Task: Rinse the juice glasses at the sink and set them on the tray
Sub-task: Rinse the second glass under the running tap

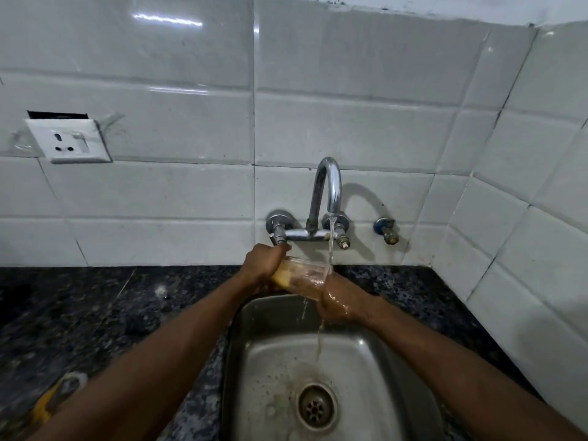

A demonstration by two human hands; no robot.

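Presently the clear juice glass, yellow residue inside, lay tilted on its side over the stainless steel sink, mouth under the stream from the curved chrome tap, likely so water flushed through and drained. Left hand grip curled round the base; wet right hand grip wrapped the mouth end. Dark speckled stone worktop; glossy white wall tiles. No tray seen.
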